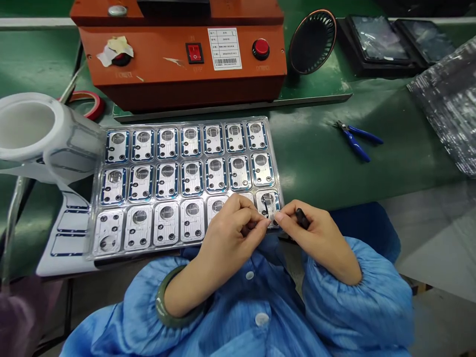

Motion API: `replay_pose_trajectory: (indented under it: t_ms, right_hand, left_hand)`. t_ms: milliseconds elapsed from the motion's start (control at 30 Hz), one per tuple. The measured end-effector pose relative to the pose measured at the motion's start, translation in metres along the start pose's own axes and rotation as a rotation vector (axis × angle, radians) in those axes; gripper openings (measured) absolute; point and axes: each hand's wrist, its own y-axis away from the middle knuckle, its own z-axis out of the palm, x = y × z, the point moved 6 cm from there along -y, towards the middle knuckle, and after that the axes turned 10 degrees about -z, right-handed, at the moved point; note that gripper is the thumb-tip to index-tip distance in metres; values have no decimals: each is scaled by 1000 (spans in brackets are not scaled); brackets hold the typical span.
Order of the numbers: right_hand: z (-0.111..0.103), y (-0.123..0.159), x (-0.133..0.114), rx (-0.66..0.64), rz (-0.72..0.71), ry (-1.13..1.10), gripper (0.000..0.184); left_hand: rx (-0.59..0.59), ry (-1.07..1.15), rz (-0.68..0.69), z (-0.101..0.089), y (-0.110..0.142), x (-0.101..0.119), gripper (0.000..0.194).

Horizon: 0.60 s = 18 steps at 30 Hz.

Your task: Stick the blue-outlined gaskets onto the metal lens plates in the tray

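Observation:
A clear plastic tray (182, 125) holds three rows of silver metal plates, most with blue-edged labels, though the front row is bare. My left hand (232, 230) and my right hand (316, 233) meet over the tray's front right corner. The left fingertips pinch a small strip of clear film (270, 213) just above the corner plate (267, 202). My right hand grips a small black-handled tool (302, 218), its tip hidden by my fingers. A roll of label film (26, 129) lies at the left, its backing strip (70, 233) trailing under the tray.
An orange machine (182, 54) with a red switch and red knob stands behind the tray on a green mat (316, 158). Blue-handled pliers (357, 141) lie to the right. A round black fan (312, 42), black trays (383, 42) and a plastic bag (449, 104) sit further right.

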Motion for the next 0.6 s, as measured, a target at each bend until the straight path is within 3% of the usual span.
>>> replay_pose_trajectory:
  t_ms: [600]
  right_hand:
    - [3,-1,5,-2,8,-30,25]
  left_hand:
    - [29,-37,30,0,0,2,11]
